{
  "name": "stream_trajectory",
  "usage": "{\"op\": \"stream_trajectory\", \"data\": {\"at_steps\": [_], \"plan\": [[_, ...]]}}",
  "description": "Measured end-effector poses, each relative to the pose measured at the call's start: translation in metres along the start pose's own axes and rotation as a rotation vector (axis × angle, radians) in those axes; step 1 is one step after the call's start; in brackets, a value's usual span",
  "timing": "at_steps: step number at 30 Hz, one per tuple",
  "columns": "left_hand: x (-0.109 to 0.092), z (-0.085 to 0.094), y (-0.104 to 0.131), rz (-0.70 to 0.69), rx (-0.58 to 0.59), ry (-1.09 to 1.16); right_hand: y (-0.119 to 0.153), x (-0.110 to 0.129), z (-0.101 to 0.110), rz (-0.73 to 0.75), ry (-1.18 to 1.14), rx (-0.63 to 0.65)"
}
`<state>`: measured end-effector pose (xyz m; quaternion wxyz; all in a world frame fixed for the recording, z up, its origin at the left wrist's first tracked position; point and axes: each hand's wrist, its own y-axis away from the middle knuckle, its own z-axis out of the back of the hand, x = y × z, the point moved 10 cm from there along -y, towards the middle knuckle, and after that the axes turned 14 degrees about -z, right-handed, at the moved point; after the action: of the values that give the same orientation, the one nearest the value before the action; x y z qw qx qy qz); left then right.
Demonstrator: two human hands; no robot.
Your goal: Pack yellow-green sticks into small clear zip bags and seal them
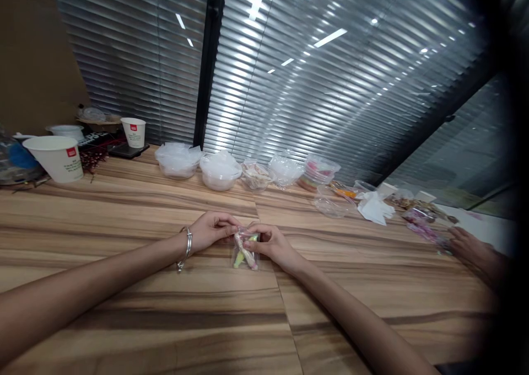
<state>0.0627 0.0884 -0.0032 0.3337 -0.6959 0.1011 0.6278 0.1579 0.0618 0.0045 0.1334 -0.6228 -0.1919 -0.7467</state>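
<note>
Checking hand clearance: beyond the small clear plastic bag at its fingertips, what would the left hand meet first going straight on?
Likely the bare right hand, which holds the small clear plastic bag just ahead of the left hand; depth between the two is unclear.

An office-like room, by its slatted blinds (314, 82), wood-grain table (173, 320), paper cups (58, 160).

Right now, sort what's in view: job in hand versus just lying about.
In the job:
small clear bag, held by the left hand and right hand
pale and yellow-green pieces inside it

Seemingly just lying about:
near paper cup
far paper cup
dark flat object
crumpled white item
</note>
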Motion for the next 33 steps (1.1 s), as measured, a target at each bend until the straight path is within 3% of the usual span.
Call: {"op": "stream_trajectory", "data": {"at_steps": [10,19,24,33], "plan": [[-0.004,-0.005,0.001,-0.057,0.048,0.028,0.003,0.007,-0.004,0.021,0.084,0.019],[-0.003,-0.016,0.002,-0.045,0.188,0.079,-0.003,-0.008,0.004,-0.047,-0.114,-0.010],[-0.003,-0.019,0.002,-0.042,0.218,0.091,0.001,0.002,-0.002,-0.002,-0.044,0.045],[-0.006,-0.024,0.004,-0.007,0.248,0.061,-0.005,-0.003,0.011,-0.004,-0.051,-0.079]]}}
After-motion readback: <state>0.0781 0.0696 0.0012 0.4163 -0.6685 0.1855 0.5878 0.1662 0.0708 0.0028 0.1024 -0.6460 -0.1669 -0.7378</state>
